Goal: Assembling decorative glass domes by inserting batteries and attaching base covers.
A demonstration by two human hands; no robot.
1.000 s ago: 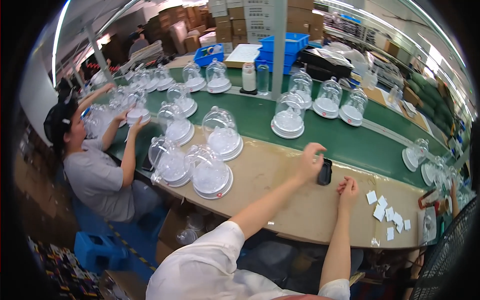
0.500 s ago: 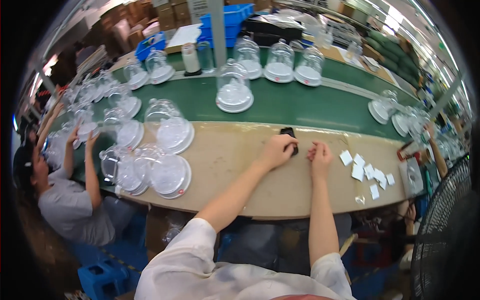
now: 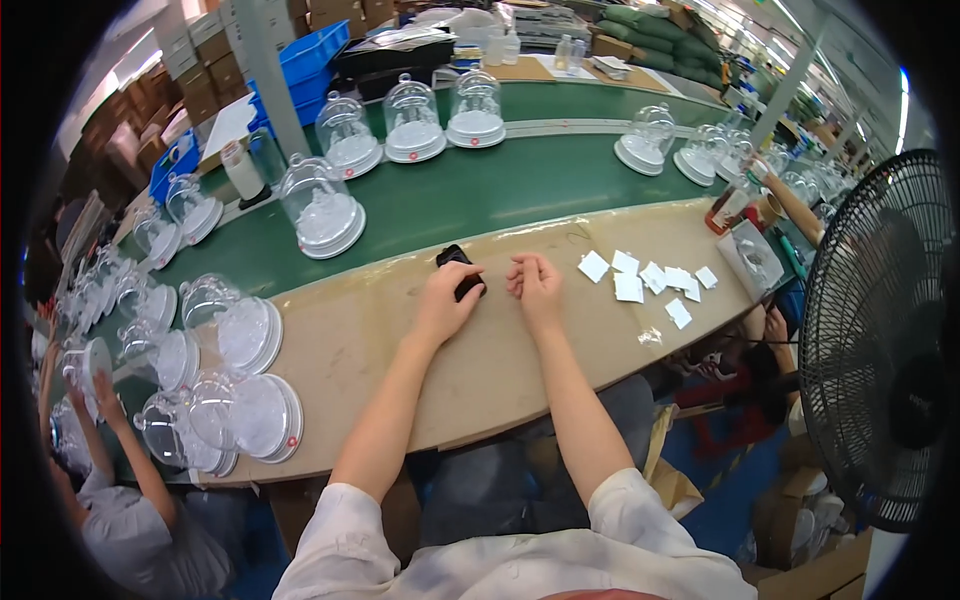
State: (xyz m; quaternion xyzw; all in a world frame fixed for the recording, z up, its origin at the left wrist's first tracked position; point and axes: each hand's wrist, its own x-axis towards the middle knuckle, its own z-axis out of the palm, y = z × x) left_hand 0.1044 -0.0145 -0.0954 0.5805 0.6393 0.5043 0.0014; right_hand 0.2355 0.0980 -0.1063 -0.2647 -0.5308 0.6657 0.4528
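My left hand (image 3: 447, 298) rests on the tan tabletop (image 3: 420, 370) with its fingers closed over a small black device (image 3: 458, 264) that pokes out toward the green conveyor belt (image 3: 480, 195). My right hand (image 3: 535, 285) lies just to its right, fingers curled loosely, holding nothing that I can see. Several small white cards (image 3: 640, 280) are scattered on the table right of that hand.
Clear glass domes on white bases (image 3: 325, 210) stand along the belt, and several more lie tipped at the table's left end (image 3: 240, 400). A seated co-worker (image 3: 110, 500) works at the lower left. A black fan (image 3: 880, 340) stands at the right.
The view has swung to the right, so my hands now sit mid-frame. My left hand stays on the black device and the right hand stays beside it.
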